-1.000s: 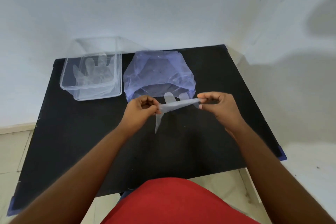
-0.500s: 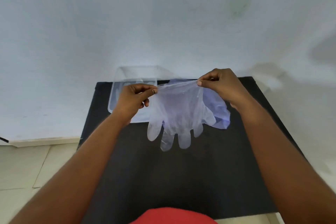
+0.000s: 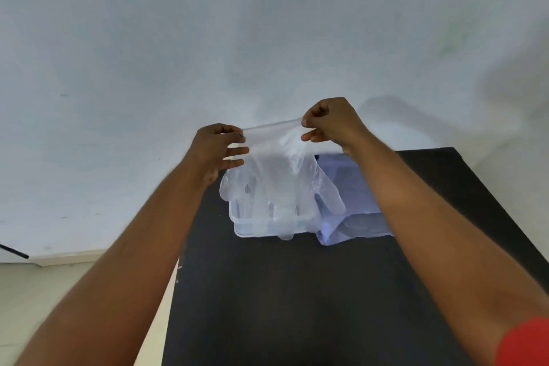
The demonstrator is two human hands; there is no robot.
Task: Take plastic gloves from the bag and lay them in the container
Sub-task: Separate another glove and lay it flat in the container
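A clear plastic glove hangs fingers down, stretched flat between my two hands. My left hand pinches the cuff's left corner and my right hand pinches its right corner. The glove hangs over the clear plastic container, which shows through it on the black table. The bluish plastic bag lies right of the container, partly behind my right forearm.
The black table runs from the container toward me, with its left edge near my left forearm. A pale wall rises behind it. Light floor tiles and a skirting board show at the lower left.
Both hands have lifted the glove and carried it left, from in front of the bag to over the container. The glove has been spread open from a bunched strip. The camera has tilted up.
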